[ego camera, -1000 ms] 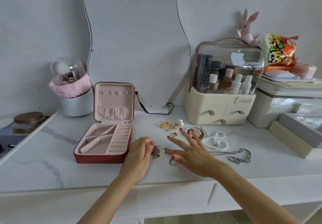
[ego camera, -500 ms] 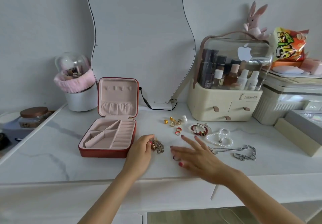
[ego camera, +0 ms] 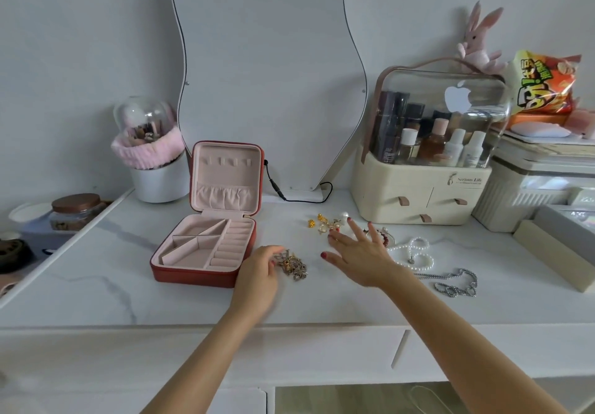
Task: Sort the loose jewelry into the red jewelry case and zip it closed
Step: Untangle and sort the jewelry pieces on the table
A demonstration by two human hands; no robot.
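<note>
while my left hand (ego camera: 257, 272) pinches the tangled chain (ego camera: 293, 265) just right of the open red case (ego camera: 206, 246), my right hand (ego camera: 360, 260) hovers spread over the small gold pieces (ego camera: 323, 223).

I can read "Serious Life" in small dark letters on the front of my cream plastic makeup box with a clear lid (ego camera: 418, 188). A white apple logo sticker (ego camera: 458, 95) sits on that clear lid. My orange snack bag (ego camera: 544, 87) has big green and yellow letters that I cannot read.
</note>
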